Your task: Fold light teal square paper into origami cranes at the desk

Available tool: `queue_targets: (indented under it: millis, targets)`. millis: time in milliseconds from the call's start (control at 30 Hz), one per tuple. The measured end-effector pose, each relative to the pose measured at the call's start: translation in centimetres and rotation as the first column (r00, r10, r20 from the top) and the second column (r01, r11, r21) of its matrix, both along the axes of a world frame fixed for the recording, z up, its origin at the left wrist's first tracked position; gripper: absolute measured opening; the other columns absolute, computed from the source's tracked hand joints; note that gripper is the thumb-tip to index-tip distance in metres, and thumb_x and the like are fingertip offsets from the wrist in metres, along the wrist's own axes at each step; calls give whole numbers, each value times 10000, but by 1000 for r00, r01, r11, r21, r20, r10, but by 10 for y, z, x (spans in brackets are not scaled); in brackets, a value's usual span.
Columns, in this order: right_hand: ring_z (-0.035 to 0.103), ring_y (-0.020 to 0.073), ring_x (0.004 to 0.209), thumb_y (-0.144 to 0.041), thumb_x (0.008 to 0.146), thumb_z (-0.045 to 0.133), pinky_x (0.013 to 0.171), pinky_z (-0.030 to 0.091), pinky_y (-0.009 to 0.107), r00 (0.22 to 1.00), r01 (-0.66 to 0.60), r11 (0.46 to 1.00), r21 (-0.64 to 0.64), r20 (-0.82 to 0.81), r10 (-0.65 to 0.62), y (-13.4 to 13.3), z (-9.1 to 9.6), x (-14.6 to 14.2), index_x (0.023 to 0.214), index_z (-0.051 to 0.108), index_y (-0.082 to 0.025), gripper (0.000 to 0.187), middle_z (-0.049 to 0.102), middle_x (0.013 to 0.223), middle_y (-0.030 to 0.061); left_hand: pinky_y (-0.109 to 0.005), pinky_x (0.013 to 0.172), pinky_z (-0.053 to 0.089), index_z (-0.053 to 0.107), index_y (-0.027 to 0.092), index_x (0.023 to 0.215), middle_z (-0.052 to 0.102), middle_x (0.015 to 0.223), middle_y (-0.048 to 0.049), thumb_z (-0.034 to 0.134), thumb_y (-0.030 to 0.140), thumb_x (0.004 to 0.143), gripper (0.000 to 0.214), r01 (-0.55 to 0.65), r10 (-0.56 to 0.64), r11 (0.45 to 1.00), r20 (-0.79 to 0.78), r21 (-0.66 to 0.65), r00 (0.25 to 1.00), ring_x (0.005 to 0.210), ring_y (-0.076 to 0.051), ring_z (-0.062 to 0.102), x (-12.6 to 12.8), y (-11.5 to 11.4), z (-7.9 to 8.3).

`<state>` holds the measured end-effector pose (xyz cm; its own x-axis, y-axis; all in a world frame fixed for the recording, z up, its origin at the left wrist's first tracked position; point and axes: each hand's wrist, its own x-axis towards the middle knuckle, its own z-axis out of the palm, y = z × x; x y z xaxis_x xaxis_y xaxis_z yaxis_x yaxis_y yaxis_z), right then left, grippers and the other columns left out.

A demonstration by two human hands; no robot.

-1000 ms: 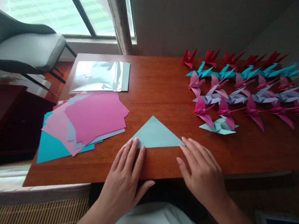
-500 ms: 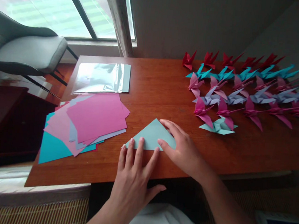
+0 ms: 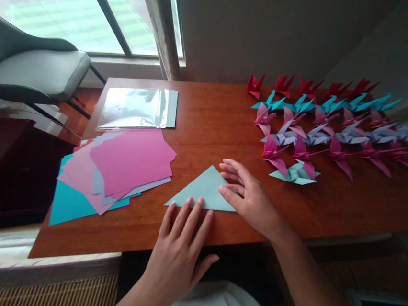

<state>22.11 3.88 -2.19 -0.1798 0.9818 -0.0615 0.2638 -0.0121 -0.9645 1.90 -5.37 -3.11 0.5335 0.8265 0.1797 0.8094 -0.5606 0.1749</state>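
A pale mint sheet of origami paper [image 3: 204, 186], folded into a triangle, lies flat on the wooden table with its long edge toward me. The fingers of my left hand [image 3: 180, 247] are stretched out and spread, with fingertips at that long edge. My right hand [image 3: 248, 196] is over the paper's right side, fingers curved and apart from the thumb, with nothing gripped between them. It hides the triangle's right corner. A mint paper crane [image 3: 298, 173] stands on the table to the right of my right hand.
Fanned coloured paper sheets [image 3: 133, 160] lie at the left, below a clear plastic packet [image 3: 134, 109] of paper. Several rows of folded cranes in red, turquoise [image 3: 302, 105], pink, lilac and magenta [image 3: 339, 156] cover the table's right part. A grey chair [image 3: 39, 70] stands by the window.
My left hand has slid slightly toward me, its fingertips now nearer the fold edge. My right hand's fingers have lifted and curled a little. The camera view has shifted slightly.
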Motion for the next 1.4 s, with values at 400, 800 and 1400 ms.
queue_targets:
  millis: [400,800,1400]
  targets:
    - [625,268,1260,-246,885,648,902,625,406,999,-37,999,33,4,37,7,2,-4,1395,519,-282,527,583,1428,135,-587,1212,222,525,119,1443,417,1587,-185,598,429,931,603,77,-77,997,-12,-4,997,1489,-401,323,-7,0,3]
    - [635,204,886,-104,820,680,812,545,354,873,-201,963,178,478,93,16,10,0,1144,661,-201,338,697,963,44,-568,1184,353,640,142,1276,556,1493,-132,577,261,951,353,49,-46,999,125,-21,991,1423,-352,453,-5,2,6]
    - [524,298,1350,-389,939,622,1155,407,516,867,-429,806,408,437,241,-66,39,-26,1048,630,-216,204,663,1330,98,-421,924,592,584,186,1391,674,1340,-150,537,539,962,557,483,891,398,453,-780,-3,1174,-321,676,-6,19,26]
